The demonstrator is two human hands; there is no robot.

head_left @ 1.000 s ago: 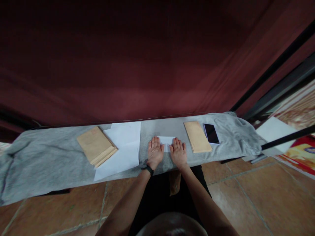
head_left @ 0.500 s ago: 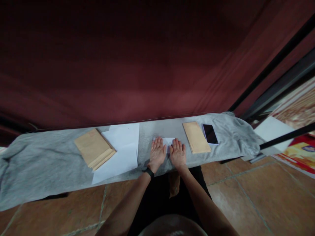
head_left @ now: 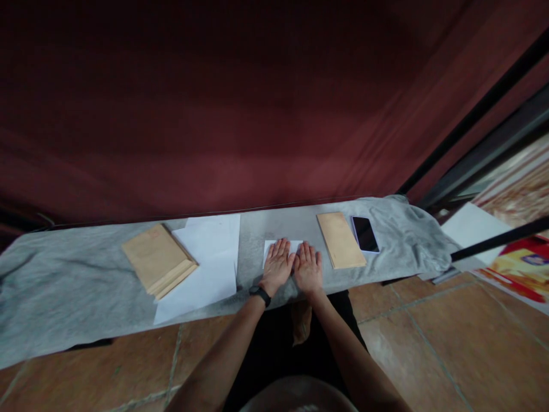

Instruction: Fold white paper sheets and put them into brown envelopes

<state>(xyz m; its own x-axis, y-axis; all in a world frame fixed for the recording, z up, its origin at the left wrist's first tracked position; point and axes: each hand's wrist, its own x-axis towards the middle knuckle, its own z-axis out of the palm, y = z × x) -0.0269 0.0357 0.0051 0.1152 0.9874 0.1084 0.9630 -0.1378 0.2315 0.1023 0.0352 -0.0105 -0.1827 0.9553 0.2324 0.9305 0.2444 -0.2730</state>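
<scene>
A small white piece of paper [head_left: 267, 249], which looks folded, lies on the grey cloth [head_left: 257, 229] under both palms. My left hand [head_left: 278, 264] rests flat on it with fingers stretched out, a dark watch [head_left: 260, 294] on that wrist. Beside it, my right hand [head_left: 308, 268] also lies flat, fingers extended, covering the paper's right part. The two thumbs nearly meet. Most of the paper's lower edge is hidden by the hands.
To the left, a stack of brown envelopes [head_left: 156, 257] partly covers loose white sheets [head_left: 210, 252]. On the right lie another brown envelope [head_left: 341, 240] and a phone [head_left: 365, 233]. A dark red panel [head_left: 257, 143] rises behind; black bars [head_left: 476, 114] cross at right.
My left hand has slid slightly right, toward my right hand, baring the paper's left end. Both hands stay flat on it. The view has shifted a little.
</scene>
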